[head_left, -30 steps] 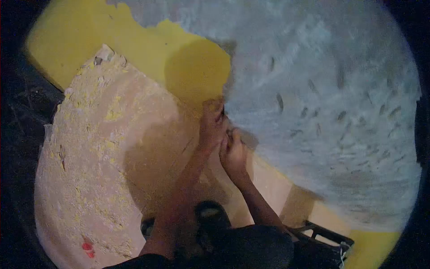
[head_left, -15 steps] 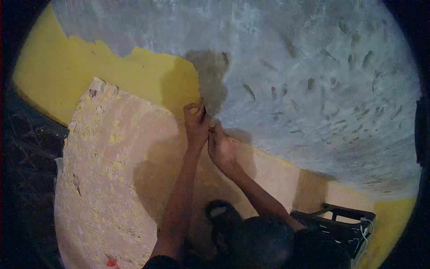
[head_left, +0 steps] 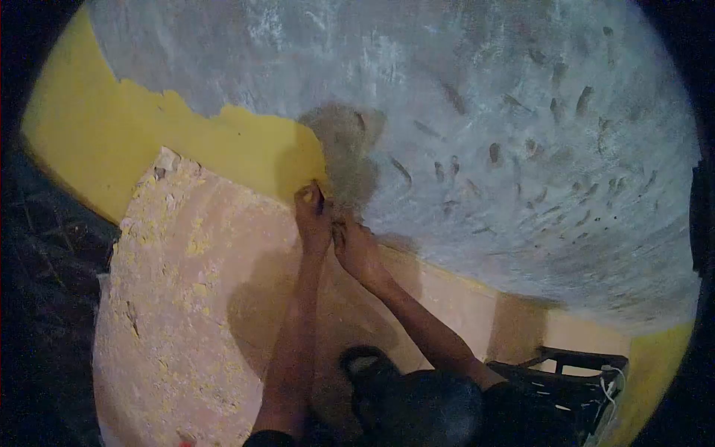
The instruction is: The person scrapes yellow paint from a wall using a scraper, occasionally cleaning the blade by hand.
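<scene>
My left hand (head_left: 311, 220) is closed, with its fingertips at the border where a smooth yellow layer (head_left: 223, 145) meets a blue-grey, scuffed surface (head_left: 477, 97). Close beside it, my right hand (head_left: 359, 253) has its fingers curled together in a pinch at the lower edge of the blue-grey surface. Whatever the fingers hold is too small or hidden to make out. Below the hands lies a bare pinkish surface (head_left: 194, 261) with flaky yellow and whitish bits at its left side. The yellow layer has a ragged upper edge.
A black stool-like frame (head_left: 581, 361) with a pale cable (head_left: 612, 387) stands at the lower right. A dark rounded thing with a loop (head_left: 365, 357) is at the bottom middle. Dark patterned floor (head_left: 52, 298) shows at the left. Shadows fall around my arms.
Both hands appear slightly lower and further left, close together as before. The view has shifted a little, with the yellow and blue-grey border lower in it.
</scene>
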Motion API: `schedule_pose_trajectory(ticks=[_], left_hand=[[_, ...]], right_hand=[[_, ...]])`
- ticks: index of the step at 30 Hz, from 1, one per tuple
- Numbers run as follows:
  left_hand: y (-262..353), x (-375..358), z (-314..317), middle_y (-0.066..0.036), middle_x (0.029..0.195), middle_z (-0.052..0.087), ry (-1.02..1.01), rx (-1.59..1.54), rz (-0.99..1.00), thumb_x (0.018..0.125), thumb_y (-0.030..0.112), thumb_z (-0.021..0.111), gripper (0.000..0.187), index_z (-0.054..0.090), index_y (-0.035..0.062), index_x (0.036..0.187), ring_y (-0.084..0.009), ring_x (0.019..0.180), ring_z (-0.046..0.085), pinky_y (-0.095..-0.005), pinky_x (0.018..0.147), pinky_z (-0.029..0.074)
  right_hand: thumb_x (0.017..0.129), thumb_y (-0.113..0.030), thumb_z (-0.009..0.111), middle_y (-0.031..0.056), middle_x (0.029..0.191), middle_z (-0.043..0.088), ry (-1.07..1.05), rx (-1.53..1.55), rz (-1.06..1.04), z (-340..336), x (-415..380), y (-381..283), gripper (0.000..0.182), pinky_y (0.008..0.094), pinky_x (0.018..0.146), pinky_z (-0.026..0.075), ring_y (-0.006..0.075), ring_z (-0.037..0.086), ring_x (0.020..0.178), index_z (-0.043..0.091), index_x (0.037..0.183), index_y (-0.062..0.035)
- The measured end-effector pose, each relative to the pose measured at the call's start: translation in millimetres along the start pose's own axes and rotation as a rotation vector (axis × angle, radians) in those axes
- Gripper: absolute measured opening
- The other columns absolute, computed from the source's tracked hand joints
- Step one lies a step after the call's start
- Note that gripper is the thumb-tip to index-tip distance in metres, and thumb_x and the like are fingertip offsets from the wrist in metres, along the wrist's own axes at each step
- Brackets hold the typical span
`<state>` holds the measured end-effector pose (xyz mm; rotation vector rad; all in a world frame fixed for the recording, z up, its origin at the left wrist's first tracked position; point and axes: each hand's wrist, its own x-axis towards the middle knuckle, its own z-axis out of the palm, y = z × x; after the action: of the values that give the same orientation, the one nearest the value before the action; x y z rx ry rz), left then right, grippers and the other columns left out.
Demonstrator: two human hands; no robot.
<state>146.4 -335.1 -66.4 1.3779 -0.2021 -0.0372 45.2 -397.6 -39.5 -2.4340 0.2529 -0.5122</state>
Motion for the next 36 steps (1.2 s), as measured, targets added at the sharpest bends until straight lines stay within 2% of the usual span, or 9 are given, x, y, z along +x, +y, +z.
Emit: schedule_pose_trajectory(ticks=[4, 6, 8, 16, 18, 21, 25, 33, 36], left_hand=[[56, -37, -37, -0.014, 0.102, 0.061, 0.198, 0.348, 0.277, 0.092, 0.009, 0.061, 0.023, 0.051, -0.0037, 0.108, -0.0202, 0.092, 0.061, -0.0346, 0.082, 0.05], [12, -51, -67, -0.009, 0.089, 0.06, 0.3, 0.254, 0.255, 0.098, 0.018, 0.054, 0.023, 0.053, -0.003, 0.105, -0.0161, 0.078, 0.057, -0.0309, 0.074, 0.048], [54, -84, -70, -0.009, 0.094, 0.061, 0.112, 0.191, -0.332, 0.101, 0.036, 0.045, 0.037, 0.059, 0.0017, 0.101, -0.0153, 0.086, 0.057, -0.0289, 0.075, 0.046], [47, -132, -133, -0.006, 0.067, 0.056, 0.306, 0.316, -0.09, 0.103, 0.03, 0.04, 0.034, 0.053, 0.0016, 0.09, -0.0161, 0.057, 0.055, -0.0313, 0.051, 0.043], [53, -139, -137, -0.01, 0.066, 0.058, 0.289, 0.492, -0.023, 0.102, 0.028, 0.039, 0.033, 0.053, 0.0009, 0.09, -0.0205, 0.055, 0.057, -0.0349, 0.05, 0.043], [48, -149, -132, -0.019, 0.063, 0.057, 0.184, 0.95, 0.01, 0.1, 0.023, 0.042, 0.027, 0.053, 0.0001, 0.089, -0.0339, 0.054, 0.058, -0.043, 0.05, 0.044], [41, -156, -126, -0.024, 0.068, 0.057, 0.163, 0.888, 0.098, 0.098, 0.021, 0.047, 0.021, 0.053, 0.0019, 0.092, -0.0439, 0.06, 0.056, -0.049, 0.053, 0.044], [38, -172, -101, -0.023, 0.069, 0.055, 0.155, 0.903, 0.133, 0.096, 0.021, 0.052, 0.021, 0.053, 0.0014, 0.088, -0.0446, 0.064, 0.056, -0.0503, 0.057, 0.044], [23, -184, -100, -0.022, 0.068, 0.056, 0.105, 0.983, 0.203, 0.097, 0.023, 0.05, 0.024, 0.056, 0.0004, 0.104, -0.0404, 0.061, 0.057, -0.0497, 0.055, 0.045]], right_hand=[[0.097, -0.018, 0.052, 0.0167, 0.079, 0.061, -0.017, 0.359, 0.061, 2, -14, -16, 0.02, 0.0403, 0.058, 0.049, 0.0298, 0.06, 0.063, 0.045, 0.106, -0.0015], [0.099, -0.022, 0.051, 0.0098, 0.081, 0.06, -0.249, 0.951, 0.532, -7, -36, -35, 0.021, 0.0327, 0.06, 0.048, 0.0185, 0.057, 0.066, 0.045, 0.106, -0.003], [0.099, -0.023, 0.05, 0.008, 0.081, 0.06, -0.292, 0.972, 0.484, 3, -61, -46, 0.022, 0.0315, 0.061, 0.048, 0.0174, 0.057, 0.067, 0.045, 0.107, -0.004], [0.099, -0.045, 0.042, 0.0144, 0.104, 0.057, -0.3, 0.722, -0.041, 40, -96, -50, 0.047, 0.0379, 0.086, 0.045, 0.0226, 0.057, 0.094, 0.047, 0.12, -0.0039], [0.095, -0.059, 0.036, 0.0168, 0.113, 0.054, -0.305, 1.794, 0.651, 35, -84, -65, 0.067, 0.0394, 0.099, 0.038, 0.0248, 0.052, 0.106, 0.048, 0.121, 0.0015], [0.091, -0.069, 0.031, 0.018, 0.123, 0.052, -0.355, 2.209, 0.859, 46, -85, -60, 0.084, 0.0388, 0.102, 0.036, 0.0261, 0.05, 0.114, 0.045, 0.126, 0.0056], [0.09, -0.071, 0.031, 0.0193, 0.136, 0.045, -0.914, 2.984, 0.152, 67, -75, -46, 0.089, 0.0377, 0.103, 0.035, 0.0263, 0.045, 0.124, 0.039, 0.135, 0.0062], [0.09, -0.07, 0.033, 0.0168, 0.154, 0.024, -0.378, 2.457, 0.831, 25, -45, -70, 0.093, 0.046, 0.107, 0.033, 0.0279, 0.028, 0.139, 0.021, 0.147, 0.0014], [0.086, -0.075, 0.029, 0.0192, 0.156, 0.015, -0.444, 2.457, 0.63, 28, -40, -59, 0.102, 0.0416, 0.115, 0.015, 0.0286, 0.014, 0.145, 0.015, 0.148, 0.0045]])
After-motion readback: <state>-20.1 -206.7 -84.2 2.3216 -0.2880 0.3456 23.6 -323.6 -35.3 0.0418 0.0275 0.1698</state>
